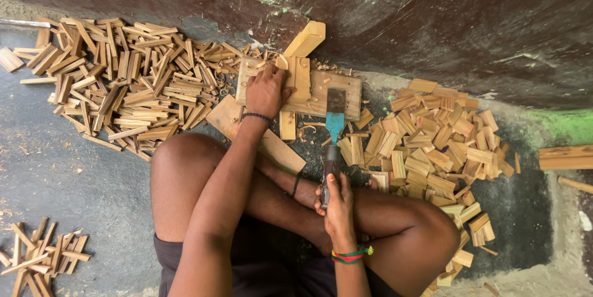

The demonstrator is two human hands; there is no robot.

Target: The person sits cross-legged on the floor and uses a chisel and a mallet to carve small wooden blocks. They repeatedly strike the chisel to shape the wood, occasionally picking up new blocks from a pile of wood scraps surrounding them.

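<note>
My left hand (267,90) presses down on a small wooden piece (299,78) lying on a flat wooden board (346,90) on the floor in front of my crossed legs. My right hand (338,201) grips the dark handle of a wide chisel (334,121) with a blue neck. Its flat blade rests on the board just right of the held piece. A longer wooden block (304,39) leans from the board up against the dark wall.
A big heap of thin wooden sticks (123,81) lies at the left. A pile of short wooden blocks (432,142) lies at the right. A small stick pile (40,254) sits bottom left. Planks (565,157) lie at the far right by the wall.
</note>
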